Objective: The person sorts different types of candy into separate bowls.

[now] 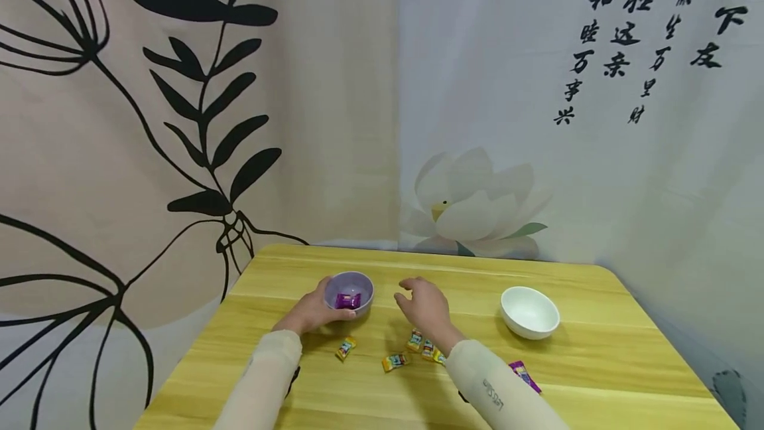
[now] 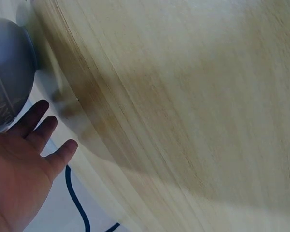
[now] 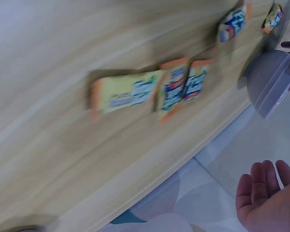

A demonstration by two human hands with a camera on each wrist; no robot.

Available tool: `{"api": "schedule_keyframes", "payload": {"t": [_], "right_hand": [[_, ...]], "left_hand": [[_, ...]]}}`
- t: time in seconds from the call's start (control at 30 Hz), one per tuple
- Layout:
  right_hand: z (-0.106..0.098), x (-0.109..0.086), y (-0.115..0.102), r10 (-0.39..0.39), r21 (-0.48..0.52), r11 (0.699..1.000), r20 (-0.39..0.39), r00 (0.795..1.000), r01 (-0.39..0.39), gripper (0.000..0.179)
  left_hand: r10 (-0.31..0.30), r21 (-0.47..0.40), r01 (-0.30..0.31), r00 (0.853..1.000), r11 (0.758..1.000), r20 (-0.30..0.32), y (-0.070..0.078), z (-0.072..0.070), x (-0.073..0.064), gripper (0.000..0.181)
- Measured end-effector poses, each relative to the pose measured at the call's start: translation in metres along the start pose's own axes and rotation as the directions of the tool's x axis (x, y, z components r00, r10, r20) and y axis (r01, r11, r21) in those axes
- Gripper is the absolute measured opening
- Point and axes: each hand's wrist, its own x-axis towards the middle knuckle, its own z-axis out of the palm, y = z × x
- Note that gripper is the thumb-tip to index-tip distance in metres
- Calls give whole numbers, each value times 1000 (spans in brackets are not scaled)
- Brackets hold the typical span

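Observation:
My left hand (image 1: 314, 308) grips a small purple bowl (image 1: 365, 309) at its left side, thumb along the near side; in the left wrist view three of its fingers (image 2: 63, 152) spread away below the bowl (image 2: 9, 67). One purple-wrapped candy (image 1: 348, 301) lies in the bowl. To the right of the bowl, my right hand (image 1: 428, 308) hovers over the table with fingers loosely bent and nothing held. Several yellow-wrapped candies lie below it, among them one candy (image 1: 394, 362) near the middle and another candy (image 1: 345, 348) in front of the bowl.
A white bowl (image 1: 530, 312) stands on the right part of the wooden table (image 1: 621, 350). Nearer, a purple-wrapped candy (image 1: 525, 377) lies beside my right sleeve (image 1: 498, 383). Behind the table's far edge hangs a printed curtain (image 1: 340, 118).

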Motion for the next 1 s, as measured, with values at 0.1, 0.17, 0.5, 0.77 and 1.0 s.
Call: {"api": "schedule_keyframes", "payload": {"t": [0.1,0.17,0.5,0.77,1.0], "right_hand": [[-6,-8,8,-3,6,1000,-1,1000,3,29],[-10,-14,16,-5,13,1000,-4,1000,5,29],[-37,-48,61,50,36,998,-57,997,-49,27],[-61,-75,93,135,32,991,-47,990,-134,29],[-81,-105,115,146,22,989,-32,989,-146,31]], "left_hand": [[-10,2,10,1000,1000,5,-1,-2,-1,119],[-7,4,7,1000,1000,7,-1,-2,-1,119],[13,10,-13,1000,1000,6,3,-3,-4,117],[13,7,-13,1000,1000,11,5,-2,-5,115],[8,9,-8,1000,1000,13,3,-1,-3,117]]}}
